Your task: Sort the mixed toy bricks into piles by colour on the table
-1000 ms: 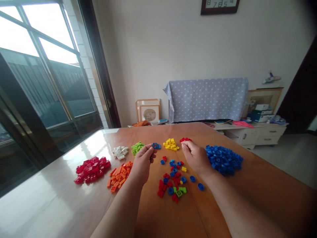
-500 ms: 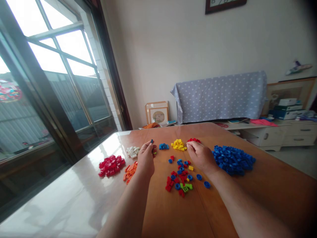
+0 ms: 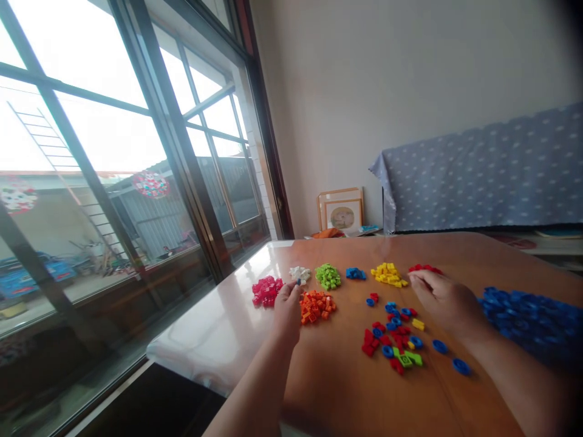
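My left hand (image 3: 286, 306) is closed in a pinch on a small dark blue brick (image 3: 298, 281), between the pink-red brick pile (image 3: 265, 290) and the orange brick pile (image 3: 317, 306). A white brick pile (image 3: 300, 274) lies just beyond its fingertips. My right hand (image 3: 443, 300) is closed next to the far red brick pile (image 3: 426, 268); whatever its fingers hold, if anything, is hidden. To its left is a yellow brick pile (image 3: 388, 275). Mixed red, blue, green and yellow pieces (image 3: 399, 331) lie scattered on the table between my forearms.
The wooden table (image 3: 337, 376) also carries a lime green pile (image 3: 328, 277), a small blue pile (image 3: 355, 274) and a large blue pile (image 3: 531, 318) beside my right forearm. A glass door (image 3: 136, 152) stands left; a dotted cloth (image 3: 478, 176) hangs behind.
The view has turned left. My left hand has moved left across the piles with the dark blue brick, uncovering the lime green pile. My right hand remains by the far red pile.
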`<action>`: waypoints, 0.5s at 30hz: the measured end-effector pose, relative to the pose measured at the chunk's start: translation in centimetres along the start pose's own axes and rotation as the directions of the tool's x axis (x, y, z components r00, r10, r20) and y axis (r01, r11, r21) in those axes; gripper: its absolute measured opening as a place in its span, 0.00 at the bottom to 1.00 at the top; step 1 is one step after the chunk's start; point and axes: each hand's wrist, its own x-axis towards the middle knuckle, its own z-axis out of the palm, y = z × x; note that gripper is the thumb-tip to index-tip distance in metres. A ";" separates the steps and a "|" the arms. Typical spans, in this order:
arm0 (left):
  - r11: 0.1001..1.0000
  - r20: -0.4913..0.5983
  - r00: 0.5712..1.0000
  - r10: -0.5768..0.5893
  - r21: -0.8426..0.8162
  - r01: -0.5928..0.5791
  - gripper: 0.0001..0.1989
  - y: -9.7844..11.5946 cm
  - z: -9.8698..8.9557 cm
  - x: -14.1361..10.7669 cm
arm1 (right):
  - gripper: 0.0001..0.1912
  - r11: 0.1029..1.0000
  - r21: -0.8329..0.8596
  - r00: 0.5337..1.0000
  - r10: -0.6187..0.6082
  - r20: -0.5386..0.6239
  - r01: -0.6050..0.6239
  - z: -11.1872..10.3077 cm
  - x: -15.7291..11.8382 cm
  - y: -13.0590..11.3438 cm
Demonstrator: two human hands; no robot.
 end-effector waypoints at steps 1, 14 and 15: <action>0.998 -0.015 0.999 0.030 0.060 -0.029 0.21 -0.4 -1.8 0.0 | 0.13 1.000 -0.005 1.000 -0.002 0.006 0.002 0.1 0.0 0.2; 0.589 0.019 0.972 0.233 0.793 -0.157 0.11 -3.4 -16.1 2.9 | 0.13 0.998 -0.055 1.000 0.018 0.023 -0.017 0.0 -0.1 0.5; 0.582 0.031 0.976 0.216 0.798 -0.155 0.11 -3.6 -16.0 2.9 | 0.13 0.998 -0.060 1.000 0.021 0.023 -0.020 0.0 -0.1 0.5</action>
